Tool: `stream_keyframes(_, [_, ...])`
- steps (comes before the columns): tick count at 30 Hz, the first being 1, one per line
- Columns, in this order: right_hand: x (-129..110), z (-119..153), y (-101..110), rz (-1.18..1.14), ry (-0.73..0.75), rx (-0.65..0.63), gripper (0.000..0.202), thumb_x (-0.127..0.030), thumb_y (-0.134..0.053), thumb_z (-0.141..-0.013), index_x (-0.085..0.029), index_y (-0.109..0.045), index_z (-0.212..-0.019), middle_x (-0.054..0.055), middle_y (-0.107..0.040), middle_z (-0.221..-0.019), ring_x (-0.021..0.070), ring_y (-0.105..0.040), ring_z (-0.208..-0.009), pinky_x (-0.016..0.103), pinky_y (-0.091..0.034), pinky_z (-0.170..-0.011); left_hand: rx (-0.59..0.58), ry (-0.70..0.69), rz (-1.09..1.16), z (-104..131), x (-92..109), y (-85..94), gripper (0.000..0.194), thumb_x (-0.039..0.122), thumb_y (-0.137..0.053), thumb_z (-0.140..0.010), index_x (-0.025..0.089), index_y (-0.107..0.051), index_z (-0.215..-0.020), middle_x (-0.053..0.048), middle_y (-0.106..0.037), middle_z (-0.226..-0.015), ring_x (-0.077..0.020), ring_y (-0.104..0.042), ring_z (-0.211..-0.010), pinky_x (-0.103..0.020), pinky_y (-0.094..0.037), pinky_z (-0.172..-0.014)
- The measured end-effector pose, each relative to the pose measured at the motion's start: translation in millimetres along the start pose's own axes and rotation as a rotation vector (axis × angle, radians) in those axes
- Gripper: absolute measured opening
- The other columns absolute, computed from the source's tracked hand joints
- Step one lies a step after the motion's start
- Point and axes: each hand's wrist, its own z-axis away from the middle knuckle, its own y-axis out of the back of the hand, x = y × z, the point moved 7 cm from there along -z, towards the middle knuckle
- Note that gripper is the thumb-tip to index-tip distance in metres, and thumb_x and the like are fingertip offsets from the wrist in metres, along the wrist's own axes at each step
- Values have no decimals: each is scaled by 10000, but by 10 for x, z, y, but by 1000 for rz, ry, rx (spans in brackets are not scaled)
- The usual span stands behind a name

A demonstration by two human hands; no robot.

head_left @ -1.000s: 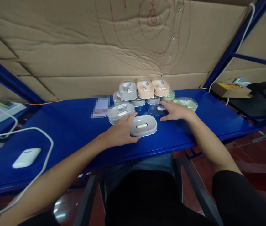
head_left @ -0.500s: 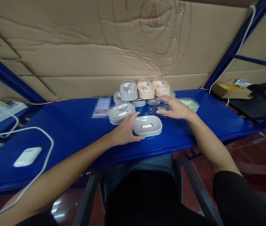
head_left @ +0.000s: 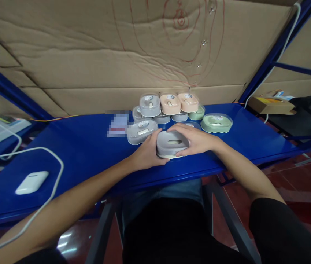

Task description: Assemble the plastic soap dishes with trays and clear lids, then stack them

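Observation:
A grey oval soap dish [head_left: 169, 146], its lid off and a slot in its middle, sits near the front of the blue table, between my hands. My left hand [head_left: 149, 149] grips its left end, thumb in front and fingers behind. Around the right end, my right hand [head_left: 192, 141] is closed in the same way. The grey upper part looks slightly raised over a pale base [head_left: 173, 157] at the front edge. A clear lid [head_left: 193, 125] lies just behind my right hand, partly hidden by it. Close to my left fingers stands a lidded grey soap dish [head_left: 141, 132].
Several lidded soap dishes are stacked at the back, with a peach one [head_left: 170, 104] on top. A green soap dish [head_left: 217, 123] stands to the right. A blurred card [head_left: 119, 123], a white case [head_left: 32, 182] and a white cable [head_left: 59, 176] are at left.
My right hand has come from above the clear lid, left and toward me, and closed on the right end of the grey soap dish. The grey upper part appears raised. My left hand has stayed.

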Motion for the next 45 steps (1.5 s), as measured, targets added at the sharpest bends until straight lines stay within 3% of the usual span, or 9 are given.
stream_keyframes(5, [-12,254,457,16,-43,100,960,-658,-953,-856,-261,-572,-1642,160,-657,-1628,401,-646,-1486,574,-527,-1268,-92,26,-77,21,57,93,1181,447,-891,-742,106,-336,-1727,-293,-544,-1717,-487,-519,-1629,-658,-442,-1353])
stream_keyframes(8, [10,623,635,50,-138,112,1007,-664,-982,-816,-290,-580,-1660,137,-667,-1643,403,-659,-1487,582,-532,-1272,-203,87,-213,82,67,194,1119,493,-854,-791,120,-370,-1728,-303,-454,-1804,-510,-431,-1693,-685,-396,-1372])
stream_keyframes(14, [227,1110,324,25,-345,-30,1042,-674,-991,-796,-306,-586,-1683,140,-649,-1685,416,-640,-1542,629,-510,-1309,-280,77,-335,154,112,321,1032,513,-795,-846,120,-418,-1723,-299,-459,-1810,-539,-426,-1693,-693,-391,-1365])
stream_keyframes(20, [180,939,251,13,-282,32,1101,-755,-1004,-739,-294,-612,-1659,156,-658,-1674,429,-641,-1534,637,-528,-1281,-200,61,-318,156,95,330,978,443,-802,-814,152,-475,-1688,-285,-535,-1758,-568,-480,-1648,-733,-440,-1319])
stream_keyframes(25, [320,642,632,212,-314,272,621,-677,-754,-1025,-214,-739,-1439,177,-791,-1409,398,-764,-1287,588,-603,-1153,-226,88,-373,184,106,331,926,418,-782,-820,105,-501,-1645,-327,-586,-1686,-580,-558,-1576,-732,-484,-1275])
stream_keyframes(34, [1136,15,379,293,-499,-141,839,-560,-1014,-726,-233,-740,-1448,165,-804,-1426,429,-779,-1274,575,-647,-1098,-219,91,-356,193,100,343,923,461,-789,-839,171,-479,-1658,-283,-616,-1675,-552,-571,-1572,-719,-502,-1265])
stream_keyframes(39, [992,117,545,182,-443,-29,885,-545,-989,-736,-224,-696,-1508,161,-793,-1448,399,-782,-1252,561,-650,-1093,-205,93,-340,180,65,337,919,453,-797,-829,157,-502,-1648,-286,-608,-1679,-560,-561,-1577,-727,-482,-1277])
stream_keyframes(43, [565,413,868,143,-366,134,1003,-665,-970,-755,-249,-640,-1605,149,-770,-1495,411,-761,-1290,577,-619,-1143,-192,78,-316,181,73,353,912,471,-799,-827,170,-518,-1641,-282,-610,-1684,-562,-570,-1568,-726,-488,-1263])
stream_keyframes(45, [320,578,860,125,-330,85,1029,-673,-974,-754,-279,-622,-1638,126,-766,-1507,409,-753,-1316,585,-604,-1171,-193,79,-314,182,77,355,920,484,-794,-828,160,-517,-1643,-290,-604,-1690,-568,-558,-1579,-725,-491,-1258])
